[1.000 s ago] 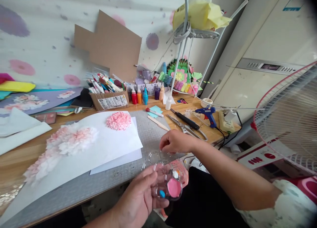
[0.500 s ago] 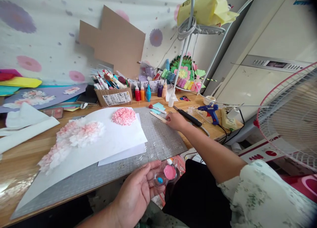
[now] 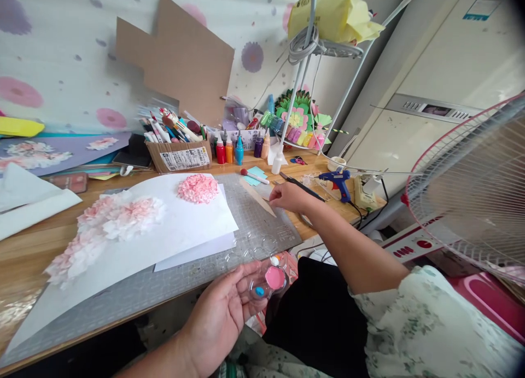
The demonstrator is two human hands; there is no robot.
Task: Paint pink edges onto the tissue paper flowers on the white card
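My left hand (image 3: 221, 312) is palm up, its fingers curled under a clear plastic palette (image 3: 250, 286). The palette's wells hold pink paint (image 3: 274, 278), blue paint (image 3: 259, 291) and white paint. Farther off, my right hand (image 3: 289, 196) reaches over the grey cutting mat (image 3: 287, 230), fingertips pinched at the edge of a flat wooden craft stick (image 3: 257, 196). The exact contact is partly hidden. Beside those fingers are a red-tipped brush (image 3: 257, 175) on a light blue paper and a long black tool (image 3: 303, 186). White paper (image 3: 197, 225) bears pink and white petal clusters (image 3: 135, 216).
Bottles of paint (image 3: 228, 150) and a cardboard box of pens and brushes (image 3: 180, 156) line the back. At the right are a blue glue gun (image 3: 337, 181), a power strip (image 3: 365, 192), a wire rack (image 3: 293, 104) and a fan (image 3: 471, 186).
The craft stick has turned to a steeper slant, its near end now extending past my right fingertips. My left hand still holds the palette. The whole view has shifted slightly.
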